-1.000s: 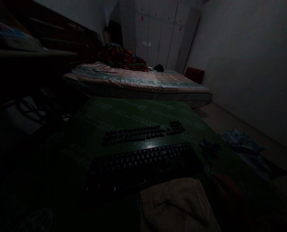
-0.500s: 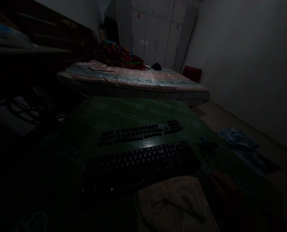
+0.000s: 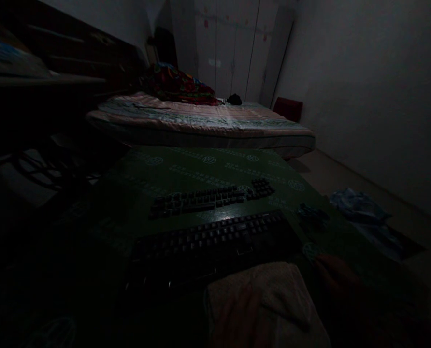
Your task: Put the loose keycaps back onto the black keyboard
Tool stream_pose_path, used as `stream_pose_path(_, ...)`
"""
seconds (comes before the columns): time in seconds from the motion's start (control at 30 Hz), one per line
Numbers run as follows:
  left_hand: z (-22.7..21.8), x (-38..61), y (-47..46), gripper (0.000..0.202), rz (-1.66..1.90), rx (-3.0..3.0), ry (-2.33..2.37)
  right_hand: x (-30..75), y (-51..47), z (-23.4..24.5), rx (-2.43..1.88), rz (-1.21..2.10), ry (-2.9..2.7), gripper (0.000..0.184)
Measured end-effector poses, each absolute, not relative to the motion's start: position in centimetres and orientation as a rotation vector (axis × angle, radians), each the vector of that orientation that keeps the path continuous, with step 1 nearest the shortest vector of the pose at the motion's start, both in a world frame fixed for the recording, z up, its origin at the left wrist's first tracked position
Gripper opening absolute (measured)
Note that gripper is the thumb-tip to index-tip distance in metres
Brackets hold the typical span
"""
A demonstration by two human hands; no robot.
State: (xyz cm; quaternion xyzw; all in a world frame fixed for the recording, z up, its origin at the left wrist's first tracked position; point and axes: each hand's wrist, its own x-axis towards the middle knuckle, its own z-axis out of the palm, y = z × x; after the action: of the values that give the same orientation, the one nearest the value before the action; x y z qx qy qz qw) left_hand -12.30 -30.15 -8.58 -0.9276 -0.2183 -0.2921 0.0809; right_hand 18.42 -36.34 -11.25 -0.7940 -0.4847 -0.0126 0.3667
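In dim light, my left hand (image 3: 239, 314) lies over the left part of a folded beige cloth (image 3: 295, 285). Its fingers look stretched out, though blurred. A thin dark stick-like object (image 3: 286, 311) rests on the cloth, and the hand covers its left end. My right hand (image 3: 335, 273) is low on the green table (image 3: 186, 169), right of the cloth, its fingers mostly lost in shadow. In front of the hands sits a black keyboard (image 3: 215, 237), part of its near side without keycaps. Loose black keycaps (image 3: 204, 199) are laid out in keyboard rows behind it.
A small dark crumpled item (image 3: 312, 213) lies near the table's right side. Light-blue fabric (image 3: 360, 205) is beyond that edge. A bed (image 3: 215, 123) with a red patterned blanket (image 3: 181, 84) stands behind the table. A dark shelf (image 3: 56, 79) is at the left.
My left hand has come into view from below and now lies over the cloth and one end of the stick-like object. My right hand has hardly moved.
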Motion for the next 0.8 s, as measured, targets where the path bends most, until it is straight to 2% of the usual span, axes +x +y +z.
stream_pose_path(0.2, -11.0, -11.8, -30.0, 0.024, -0.85, -2.758, -0.491, 18.5, -36.4, -11.5, -2.052, -0.044, -1.256, 0.048)
stream_pose_path(0.43, -10.7, -12.4, -29.7, 0.034, -0.765, -2.78, -0.416, 18.4, -36.2, -11.2, -2.016, -0.054, -1.254, 0.05)
stream_pose_path(0.8, -11.3, -12.3, -29.6, 0.029, -0.839, -2.72, -0.404, 18.1, -36.1, -10.7, -2.029, -0.035, -1.249, 0.049)
